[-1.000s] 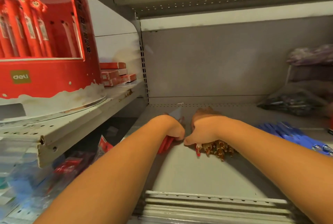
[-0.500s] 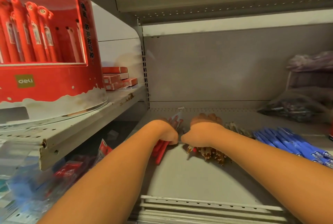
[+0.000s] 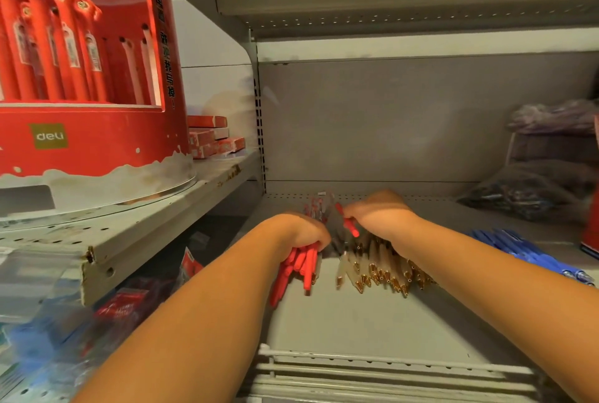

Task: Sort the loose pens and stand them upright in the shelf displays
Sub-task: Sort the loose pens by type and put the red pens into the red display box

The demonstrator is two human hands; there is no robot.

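Left hand (image 3: 304, 234): fingers curled round a bundle of red pens (image 3: 298, 268), held low over the grey shelf (image 3: 356, 315). The long axis of the bundle runs from the back of the shelf toward its front edge, and the metal tips are pointed at the front (slightly leftward).

Right hand (image 3: 376, 211): one single red pen (image 3: 348, 222) is pinched between the fingertips just beside the left hand. The pen is tilted, its lower end slanted down to the right; which end is the tip cannot be told.

Clear pens (image 3: 382, 268): a loose heap is laid flat on the shelf under the right wrist, with the gold tips fanned toward the front edge.

Blue pens (image 3: 531, 248): a second heap is laid flat to the right, with the long axes slanted from back-left to front-right.

Red display stand (image 3: 97, 143): it is set on the higher shelf at left and stocked with upright red pens (image 3: 64, 46). A label (image 3: 48, 136) reading "deli" is borne on its front, and a vertical column of Chinese characters on its side edge (not read with certainty).

Red boxes (image 3: 214, 137): these are stacked behind the stand, with printing too small to read.
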